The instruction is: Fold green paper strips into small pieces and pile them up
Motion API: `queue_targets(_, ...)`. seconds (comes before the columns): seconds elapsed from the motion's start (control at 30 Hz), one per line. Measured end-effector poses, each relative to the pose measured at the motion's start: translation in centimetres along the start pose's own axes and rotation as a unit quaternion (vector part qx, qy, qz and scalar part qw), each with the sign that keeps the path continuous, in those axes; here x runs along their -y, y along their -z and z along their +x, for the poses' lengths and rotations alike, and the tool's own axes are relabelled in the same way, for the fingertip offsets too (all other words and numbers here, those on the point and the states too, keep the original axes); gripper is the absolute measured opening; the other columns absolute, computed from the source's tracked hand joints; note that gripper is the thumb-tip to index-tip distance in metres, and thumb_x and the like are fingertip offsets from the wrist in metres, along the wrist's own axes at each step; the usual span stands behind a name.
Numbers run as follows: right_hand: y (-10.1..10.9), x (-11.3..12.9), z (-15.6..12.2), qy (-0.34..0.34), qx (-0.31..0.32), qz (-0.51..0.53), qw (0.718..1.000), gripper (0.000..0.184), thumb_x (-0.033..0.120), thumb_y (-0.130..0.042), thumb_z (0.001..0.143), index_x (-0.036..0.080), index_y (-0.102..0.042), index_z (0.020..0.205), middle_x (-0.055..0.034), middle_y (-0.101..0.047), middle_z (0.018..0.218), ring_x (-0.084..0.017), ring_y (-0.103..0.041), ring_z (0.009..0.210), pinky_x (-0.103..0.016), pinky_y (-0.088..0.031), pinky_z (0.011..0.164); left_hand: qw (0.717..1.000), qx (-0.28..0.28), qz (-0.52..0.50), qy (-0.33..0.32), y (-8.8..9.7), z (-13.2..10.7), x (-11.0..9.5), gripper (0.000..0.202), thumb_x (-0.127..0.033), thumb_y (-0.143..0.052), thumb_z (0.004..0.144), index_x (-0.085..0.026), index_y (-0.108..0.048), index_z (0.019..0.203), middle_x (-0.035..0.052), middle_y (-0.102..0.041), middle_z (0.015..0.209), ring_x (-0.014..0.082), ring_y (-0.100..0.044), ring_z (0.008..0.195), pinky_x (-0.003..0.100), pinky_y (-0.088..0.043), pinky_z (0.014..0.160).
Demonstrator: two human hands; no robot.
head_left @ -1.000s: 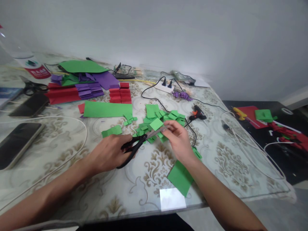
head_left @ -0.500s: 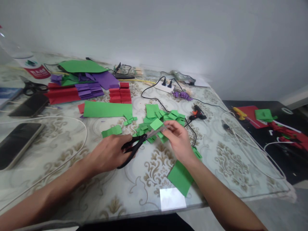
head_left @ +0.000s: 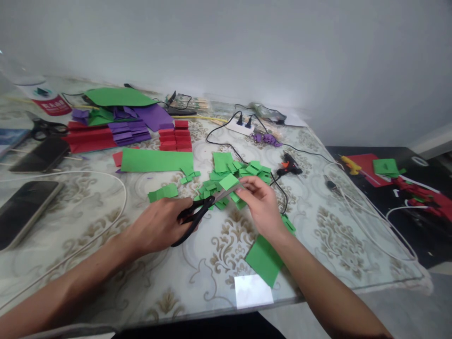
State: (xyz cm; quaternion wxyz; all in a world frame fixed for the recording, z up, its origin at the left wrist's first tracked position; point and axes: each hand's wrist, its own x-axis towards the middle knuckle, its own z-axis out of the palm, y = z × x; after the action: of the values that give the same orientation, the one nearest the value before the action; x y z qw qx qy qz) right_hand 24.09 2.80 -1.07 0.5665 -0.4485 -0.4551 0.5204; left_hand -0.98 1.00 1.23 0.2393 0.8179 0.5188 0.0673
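My left hand (head_left: 164, 225) is closed round the black handles of a pair of scissors (head_left: 202, 213), whose blades point right and away from me. With its fingertips pinched, my right hand (head_left: 263, 205) grips a small green paper piece (head_left: 229, 182) lying along the blades. Part of that piece is hidden behind the blades and fingers. Beneath and behind it spreads a pile of cut green paper pieces (head_left: 208, 188). A larger green sheet (head_left: 265, 260) lies partly under my right forearm. Left of the pile rest a small green strip (head_left: 163, 193) and a long green strip (head_left: 157, 160).
Folded red (head_left: 175, 136) and purple paper (head_left: 130, 132) lie at the back left, near a second pair of scissors (head_left: 45, 126) and a bottle (head_left: 49, 96). Phones (head_left: 26, 212) sit left. A black glue gun (head_left: 289, 165) and a power strip (head_left: 240, 126) stand behind the pile, with cables.
The view has shifted very slightly. Both hands, the scissors and the green paper piece keep nearly the same places.
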Motion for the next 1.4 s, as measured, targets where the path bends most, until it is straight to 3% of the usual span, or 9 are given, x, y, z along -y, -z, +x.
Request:
queue_targets(1.13,0.08,-0.13,-0.02,0.003,-0.006,0.002,1.0,0.02,0.028,-0.087,0.075,0.024,-0.076,0.091,0.0003,-0.071,0.084,-0.017,-0.063,0.081,-0.03,-0.051,0.076,1.0,0.017,0.002,0.024,0.04,0.0,-0.14,0.02,-0.035,-0.052,0.093,-0.021,-0.055,0.079,0.0041,-0.065,0.073,0.0201,-0.058,0.065,0.03,-0.03,0.061)
queue_targets(1.4,0.0,-0.16,0.03,0.007,-0.007,0.01,1.0,0.019,0.025,-0.087,0.074,0.023,-0.076,0.09,0.0014,-0.071,0.083,-0.015,-0.063,0.08,-0.027,-0.051,0.075,1.0,0.0,0.004,0.026,-0.14,-0.14,0.06,0.021,-0.035,-0.052,0.093,-0.022,-0.055,0.077,0.0039,-0.064,0.07,0.0203,-0.057,0.063,0.03,-0.029,0.06)
